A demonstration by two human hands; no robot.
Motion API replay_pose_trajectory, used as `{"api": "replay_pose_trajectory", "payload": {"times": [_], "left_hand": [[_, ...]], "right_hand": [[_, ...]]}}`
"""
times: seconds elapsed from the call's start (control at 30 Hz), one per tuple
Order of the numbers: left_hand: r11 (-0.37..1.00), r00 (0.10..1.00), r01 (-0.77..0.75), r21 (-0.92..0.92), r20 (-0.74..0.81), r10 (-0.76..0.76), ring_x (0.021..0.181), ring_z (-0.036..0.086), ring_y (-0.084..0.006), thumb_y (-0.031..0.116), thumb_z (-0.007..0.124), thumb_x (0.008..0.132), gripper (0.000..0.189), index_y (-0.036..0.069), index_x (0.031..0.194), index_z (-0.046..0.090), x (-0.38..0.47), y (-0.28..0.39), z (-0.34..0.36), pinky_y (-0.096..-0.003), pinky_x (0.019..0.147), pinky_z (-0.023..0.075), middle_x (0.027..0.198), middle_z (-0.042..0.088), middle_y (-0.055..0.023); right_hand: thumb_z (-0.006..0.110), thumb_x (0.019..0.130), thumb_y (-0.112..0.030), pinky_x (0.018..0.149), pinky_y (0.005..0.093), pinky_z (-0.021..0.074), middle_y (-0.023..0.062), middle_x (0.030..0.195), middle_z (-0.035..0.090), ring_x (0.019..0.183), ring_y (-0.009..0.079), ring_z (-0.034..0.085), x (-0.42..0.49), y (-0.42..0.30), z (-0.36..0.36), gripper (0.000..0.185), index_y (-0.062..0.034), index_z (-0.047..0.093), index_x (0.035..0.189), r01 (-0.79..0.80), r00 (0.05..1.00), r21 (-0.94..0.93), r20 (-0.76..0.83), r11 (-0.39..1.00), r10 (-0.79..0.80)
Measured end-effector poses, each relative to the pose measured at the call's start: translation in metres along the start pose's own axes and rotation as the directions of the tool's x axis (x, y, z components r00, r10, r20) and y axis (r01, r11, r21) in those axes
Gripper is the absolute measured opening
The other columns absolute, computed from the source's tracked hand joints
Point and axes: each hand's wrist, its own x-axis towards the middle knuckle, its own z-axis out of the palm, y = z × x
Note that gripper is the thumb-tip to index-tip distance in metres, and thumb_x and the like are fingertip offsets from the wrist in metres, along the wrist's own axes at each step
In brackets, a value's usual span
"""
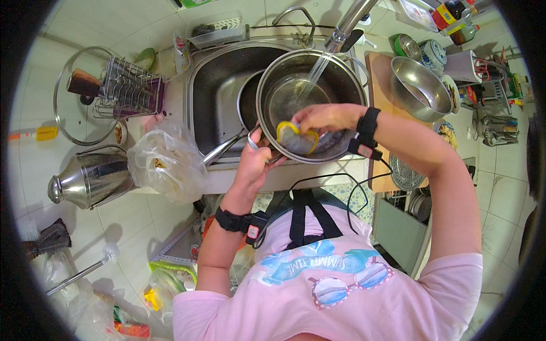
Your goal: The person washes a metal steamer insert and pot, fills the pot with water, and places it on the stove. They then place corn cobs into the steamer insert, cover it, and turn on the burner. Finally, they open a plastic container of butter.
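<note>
A large stainless steel pot is tilted over the sink, and water runs into it from a metal faucet. My left hand grips the pot's near handle at its lower left side. Inside the pot, my right hand holds a pale scrubbing sponge with a yellow edge against the near wall. Behind the pot, partly hidden, a pan with a long metal handle rests in the sink, the handle pointing towards the near left.
A wooden cutting board with a steel bowl lies right of the sink. To the left are a clear plastic bag, a metal canister, a knife rack and a glass lid. A second faucet stands behind.
</note>
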Motion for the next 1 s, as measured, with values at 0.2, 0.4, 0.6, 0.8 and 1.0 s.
{"api": "replay_pose_trajectory", "payload": {"times": [0.2, 0.4, 0.6, 0.8, 1.0], "left_hand": [[1.000, 1.000, -0.001, 0.029, 0.019, 0.001, 0.099, 0.058, -0.0178, -0.010, 0.035, 0.066, 0.076, 0.016, 0.137, 0.031, -0.007, 0.003, -0.002, -0.0350, 0.081, 0.0514, 0.119, 0.054, -0.0055], [1.000, 0.999, 0.000, -0.022, 0.047, 0.001, 0.098, 0.058, -0.0203, -0.011, 0.035, 0.066, 0.074, 0.014, 0.136, 0.034, -0.009, 0.000, 0.001, -0.0369, 0.083, 0.0512, 0.116, 0.053, -0.0077], [0.999, 0.997, 0.039, -0.009, 0.065, -0.039, 0.098, 0.058, -0.0212, -0.011, 0.036, 0.065, 0.075, 0.015, 0.136, 0.034, -0.014, -0.005, 0.001, -0.0373, 0.082, 0.0514, 0.116, 0.053, -0.0072], [1.000, 0.996, 0.020, -0.015, 0.087, -0.019, 0.098, 0.059, -0.0182, -0.012, 0.034, 0.065, 0.078, 0.016, 0.137, 0.031, -0.008, 0.000, -0.001, -0.0332, 0.080, 0.0514, 0.119, 0.053, -0.0048], [0.999, 0.999, 0.040, 0.033, 0.034, -0.041, 0.098, 0.058, -0.0211, -0.010, 0.035, 0.066, 0.074, 0.015, 0.136, 0.034, -0.012, 0.003, -0.006, -0.0375, 0.084, 0.0501, 0.117, 0.053, -0.0073]], "right_hand": [[0.054, 0.078, -0.024, 0.082, 0.0460, 0.0464, 0.0182, 0.108, 0.060, 0.105, 0.0359, 0.054, 0.019, 0.017, -0.018, 0.037, 0.0001, 0.060, 0.106, -0.291, 0.878, -0.782, -0.448, 0.551, -0.172], [0.054, 0.081, -0.025, 0.106, 0.0406, 0.0266, 0.0241, 0.146, 0.012, 0.130, 0.0377, 0.029, 0.037, 0.046, 0.003, 0.076, -0.0048, 0.015, 0.142, -0.306, 0.941, -0.936, -0.269, 0.175, 0.205], [0.052, 0.082, -0.031, 0.107, 0.0445, 0.0231, 0.0245, 0.143, 0.022, 0.131, 0.0407, 0.024, 0.057, 0.044, -0.024, 0.074, -0.0016, 0.017, 0.140, -0.406, 0.864, -0.760, -0.500, 0.508, -0.057], [0.048, 0.079, -0.016, 0.110, 0.0440, 0.0171, 0.0187, 0.143, 0.026, 0.134, 0.0338, 0.021, 0.061, 0.018, 0.035, 0.060, -0.0023, 0.034, 0.135, 0.096, 0.980, -0.991, 0.111, -0.096, -0.167], [0.053, 0.081, -0.030, 0.106, 0.0444, 0.0253, 0.0156, 0.145, 0.024, 0.132, 0.0343, 0.026, 0.041, 0.016, 0.033, 0.062, -0.0073, 0.034, 0.136, 0.088, 0.924, -0.996, 0.084, -0.005, -0.373]]}}
